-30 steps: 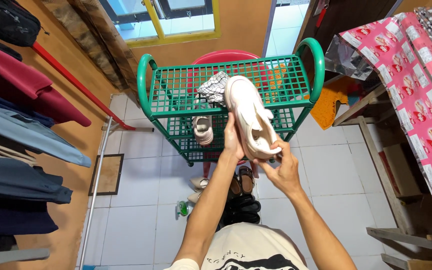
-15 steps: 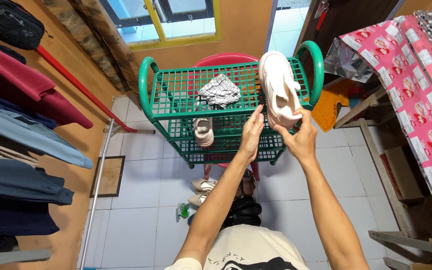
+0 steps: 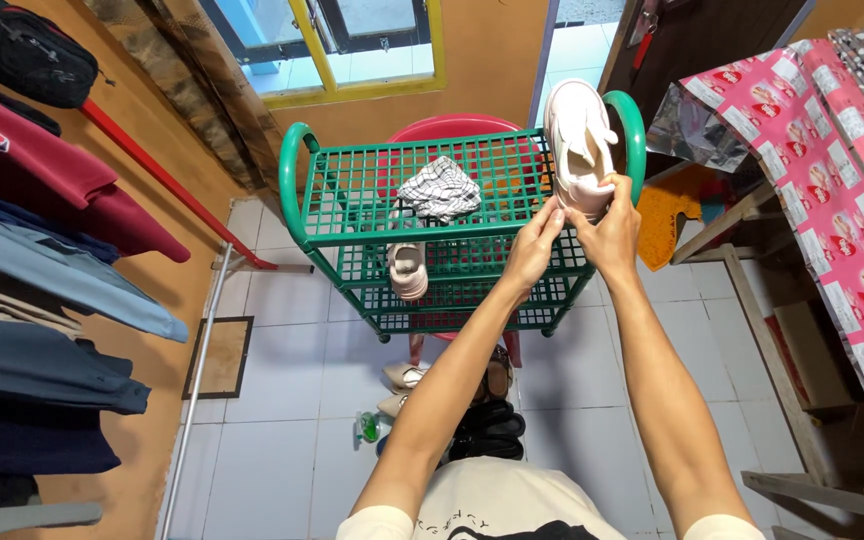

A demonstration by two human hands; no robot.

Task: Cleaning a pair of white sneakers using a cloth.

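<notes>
Right hand (image 3: 614, 232): gripping heel end of a cream shoe (image 3: 577, 145), fingers closing around back of it, arm stretching out from bottom of frame.
Left hand (image 3: 534, 248): fingertips touching shoe's heel from the left side, fingers lying mostly straight, not wrapping around it; supporting, not clasping.
Cream shoe: sitting over right end of top shelf of green rack (image 3: 352, 190), toe pointing away from the person, just beside rack's right curved handle; cannot tell if sole is resting fully on the shelf.
Checked cloth (image 3: 439, 187): lying bunched near middle of the top shelf, apart from the shoe and to its left.
Second cream shoe (image 3: 407, 268): lying on a lower shelf of the rack, below the cloth.
Green rack: plastic grid shelves, looped handles at both ends, standing on white tiled floor (image 3: 282, 370).
Red chair (image 3: 452, 127): showing behind and through the rack grid.
Floor shoes: pale heels (image 3: 400, 385), brown sandal (image 3: 497, 375) and dark sandals (image 3: 487, 428) lying on tiles under the arms, near the person.
Hanging clothes (image 3: 32, 260): red, blue and dark garments lining the left edge.
Pink patterned sheet (image 3: 832, 180): draping over a wooden frame at right.
Window (image 3: 352, 40): yellow frame in the orange wall behind the rack.
</notes>
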